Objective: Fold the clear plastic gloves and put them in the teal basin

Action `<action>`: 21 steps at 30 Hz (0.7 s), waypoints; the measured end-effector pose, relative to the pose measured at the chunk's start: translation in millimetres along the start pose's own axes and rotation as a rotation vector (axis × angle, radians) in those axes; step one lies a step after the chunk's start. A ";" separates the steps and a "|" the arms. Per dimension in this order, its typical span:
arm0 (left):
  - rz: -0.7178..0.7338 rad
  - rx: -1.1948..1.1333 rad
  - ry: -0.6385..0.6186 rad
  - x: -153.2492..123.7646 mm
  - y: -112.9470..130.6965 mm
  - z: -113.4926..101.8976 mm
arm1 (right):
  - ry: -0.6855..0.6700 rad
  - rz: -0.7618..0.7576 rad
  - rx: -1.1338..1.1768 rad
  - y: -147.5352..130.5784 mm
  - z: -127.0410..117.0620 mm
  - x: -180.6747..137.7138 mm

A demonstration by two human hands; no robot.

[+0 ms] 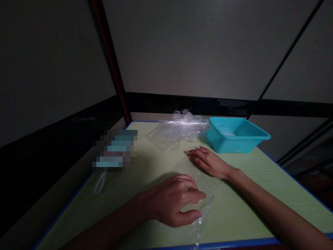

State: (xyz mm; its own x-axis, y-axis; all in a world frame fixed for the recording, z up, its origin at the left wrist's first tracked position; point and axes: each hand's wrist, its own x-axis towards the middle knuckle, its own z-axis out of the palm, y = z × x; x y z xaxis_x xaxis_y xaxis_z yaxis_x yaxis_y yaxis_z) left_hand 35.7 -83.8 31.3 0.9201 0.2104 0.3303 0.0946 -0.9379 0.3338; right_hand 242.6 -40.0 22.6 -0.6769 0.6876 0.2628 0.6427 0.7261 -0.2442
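A clear plastic bag (200,211) lies flat on the pale green table (247,205), near the front edge. My left hand (174,201) rests on its near end, fingers curled and pressing down on the plastic. My right hand (209,161) lies flat on the far end of the same bag, fingers stretched out and pointing left. Nothing is lifted off the table.
A pile of clear plastic bags (179,130) sits at the back of the table. Right of it stands a turquoise plastic tub (235,135). A blurred stack of items (116,152) lies at the left edge. Dark panels and a red post (111,62) surround the table.
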 end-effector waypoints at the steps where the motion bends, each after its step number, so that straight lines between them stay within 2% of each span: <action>1: 0.008 -0.006 -0.004 0.5 1.0 0.6 | -0.010 -0.008 0.005 -1.3 0.3 0.7; 11: 0.009 -0.056 -0.054 1.8 10.2 6.3 | -0.077 -0.069 0.065 -15.8 1.3 5.3; 21: 0.041 -0.067 -0.045 2.5 17.9 17.1 | -0.115 -0.167 0.102 -29.8 1.4 9.1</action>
State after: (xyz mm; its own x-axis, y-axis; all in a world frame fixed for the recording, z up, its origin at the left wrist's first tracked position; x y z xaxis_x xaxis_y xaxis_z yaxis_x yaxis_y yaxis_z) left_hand 46.2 -104.8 23.0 0.9391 0.1584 0.3051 0.0325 -0.9244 0.3800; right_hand 216.7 -55.4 31.0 -0.8108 0.5497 0.2010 0.4830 0.8224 -0.3008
